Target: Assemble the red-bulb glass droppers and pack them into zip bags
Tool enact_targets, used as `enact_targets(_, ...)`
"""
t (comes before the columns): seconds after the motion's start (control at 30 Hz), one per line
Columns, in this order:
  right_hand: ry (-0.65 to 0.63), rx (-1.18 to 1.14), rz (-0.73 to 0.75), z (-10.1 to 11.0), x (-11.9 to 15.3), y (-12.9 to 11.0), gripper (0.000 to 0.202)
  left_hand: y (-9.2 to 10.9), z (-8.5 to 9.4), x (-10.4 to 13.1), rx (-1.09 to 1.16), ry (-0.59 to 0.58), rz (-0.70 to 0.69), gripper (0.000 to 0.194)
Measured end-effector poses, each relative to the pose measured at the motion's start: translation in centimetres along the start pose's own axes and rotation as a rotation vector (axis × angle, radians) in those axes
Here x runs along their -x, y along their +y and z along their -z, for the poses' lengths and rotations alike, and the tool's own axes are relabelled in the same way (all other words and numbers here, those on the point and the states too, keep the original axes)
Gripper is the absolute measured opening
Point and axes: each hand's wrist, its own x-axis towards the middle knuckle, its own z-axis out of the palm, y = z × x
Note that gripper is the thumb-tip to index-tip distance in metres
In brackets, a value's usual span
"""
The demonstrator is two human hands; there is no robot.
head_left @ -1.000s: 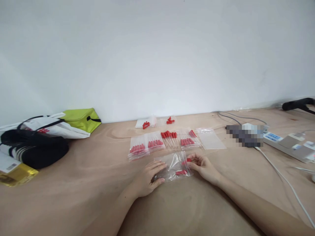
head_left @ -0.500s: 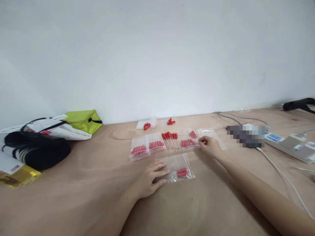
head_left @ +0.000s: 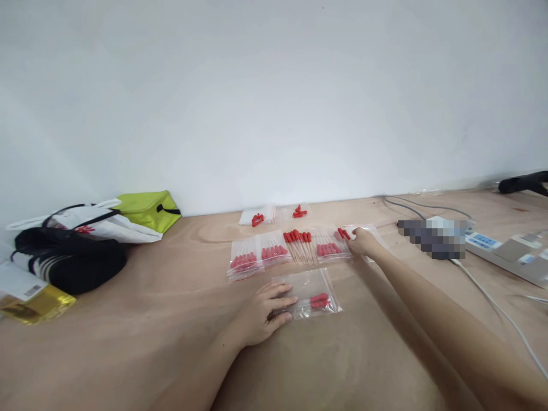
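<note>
My left hand (head_left: 269, 311) lies with fingers stretched and apart on a clear zip bag (head_left: 302, 279). Inside that bag lie red-tipped sticks (head_left: 319, 299), their shafts partly under my fingers. Farther right, my right hand (head_left: 365, 242) is closed, seemingly around the shaft of a red-tipped wooden stick (head_left: 345, 234); its fingertips are partly hidden. Just left of it lies a filled bag of red-tipped sticks (head_left: 329, 249), and an unfilled clear bag (head_left: 379, 237) extends beneath and behind the hand. Several loose red-tipped sticks (head_left: 299, 245) are fanned out between the filled bags.
More filled bags (head_left: 244, 260) lie left of the loose sticks. Two bags with small red pieces (head_left: 257, 219) are near the wall. At left are a black bag (head_left: 81, 262) and a green bag (head_left: 149, 208); at right, a power strip (head_left: 505, 257) and cables.
My right hand has shifted slightly up and right, and its fingers have drawn together. Two red tips now show beside it, where one showed before. My left hand stays on the bag.
</note>
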Motion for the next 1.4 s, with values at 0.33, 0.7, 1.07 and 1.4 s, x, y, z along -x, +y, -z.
enact_targets(0.33, -0.058, -0.852, 0.195, -1.4, 9.3, 1.3, 0.066, -0.1, -0.1, -0.1, -0.014, -0.005, 0.012, 0.032)
enact_targets(0.7, -0.235, -1.218, 0.086, -3.4, 12.2, -0.5, 0.043, 0.4, 0.3, 0.0, -0.016, 0.008, 0.034, 0.047)
enact_targets(1.07, -0.455, -0.827, 0.24, -4.1, 13.1, -0.5, 0.032, 0.4, 0.2, -0.1, -0.025, 0.003, 0.035, 0.048)
enact_targets(1.4, 0.093, -0.219, 0.119, -0.5, 5.5, 1.0, 0.019, 0.2, 0.1, -0.1, -0.061, -0.024, 0.006, 0.034)
